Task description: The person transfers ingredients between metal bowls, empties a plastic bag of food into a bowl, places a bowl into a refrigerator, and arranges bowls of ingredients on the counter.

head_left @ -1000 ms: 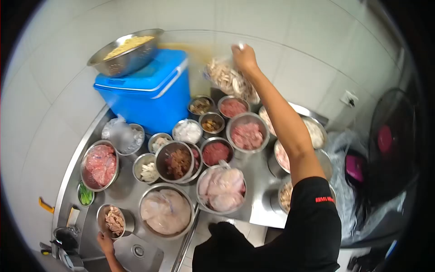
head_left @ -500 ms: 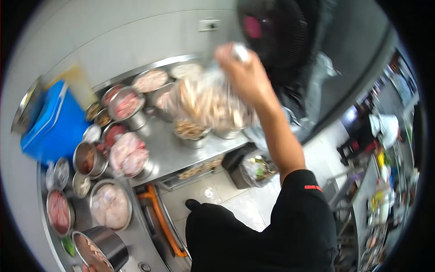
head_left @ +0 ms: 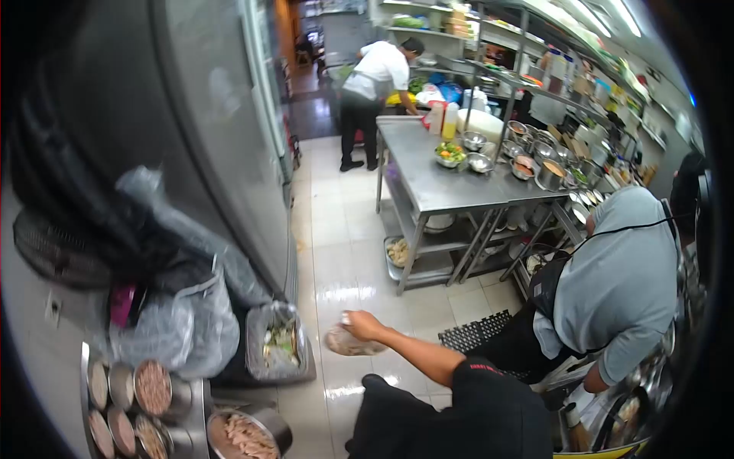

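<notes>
My right hand [head_left: 363, 325] is closed around the gathered neck of a clear plastic bag [head_left: 353, 343], which hangs above the tiled floor. Pale brownish pieces show through the plastic, though their kind is unclear. My left hand is out of view. At the bottom edge, a deep metal pot [head_left: 280, 423] contains light strips of what looks like raw meat [head_left: 248, 437]. Left of it, several metal containers of food [head_left: 153, 389] sit on the steel counter [head_left: 200, 413].
A lined waste bin [head_left: 304, 356] stands beside the tall grey cabinet [head_left: 222, 115]. A steel table [head_left: 413, 176] holds bowls and bottles. One person in a white shirt [head_left: 378, 69] bends at the back; another in grey [head_left: 623, 268] works close by on my right. A black mat [head_left: 478, 329] lies on the floor.
My view has swung right, from the counter to the aisle. My right hand has carried the bag away from above the containers to over the floor. My left hand has left view.
</notes>
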Action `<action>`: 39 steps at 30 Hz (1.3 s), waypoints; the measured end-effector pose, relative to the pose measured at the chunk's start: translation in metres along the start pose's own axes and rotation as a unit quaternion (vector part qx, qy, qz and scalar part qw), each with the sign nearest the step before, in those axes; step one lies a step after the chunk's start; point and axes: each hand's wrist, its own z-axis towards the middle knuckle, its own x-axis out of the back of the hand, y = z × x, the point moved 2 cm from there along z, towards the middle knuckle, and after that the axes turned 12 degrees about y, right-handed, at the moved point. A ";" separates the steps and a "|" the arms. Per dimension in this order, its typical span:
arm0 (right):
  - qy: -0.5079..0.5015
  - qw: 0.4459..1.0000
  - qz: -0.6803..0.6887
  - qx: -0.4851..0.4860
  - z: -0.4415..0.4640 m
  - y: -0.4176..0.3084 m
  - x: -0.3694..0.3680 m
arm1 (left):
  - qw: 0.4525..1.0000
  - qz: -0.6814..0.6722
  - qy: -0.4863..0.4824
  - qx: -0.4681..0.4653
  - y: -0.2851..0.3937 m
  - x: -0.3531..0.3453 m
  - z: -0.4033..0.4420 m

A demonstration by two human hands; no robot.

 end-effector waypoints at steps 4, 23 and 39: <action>0.126 0.974 -0.055 -0.180 -0.009 0.106 0.055 | 0.984 -0.092 -0.151 0.002 0.034 -0.148 0.064; 0.175 0.907 0.069 -0.376 -0.075 0.296 0.176 | 0.893 -0.134 -0.361 -0.233 0.386 -0.832 0.007; 0.184 0.890 0.268 -0.320 0.070 0.212 0.225 | 0.604 -0.113 -0.674 -0.411 0.354 -0.714 0.019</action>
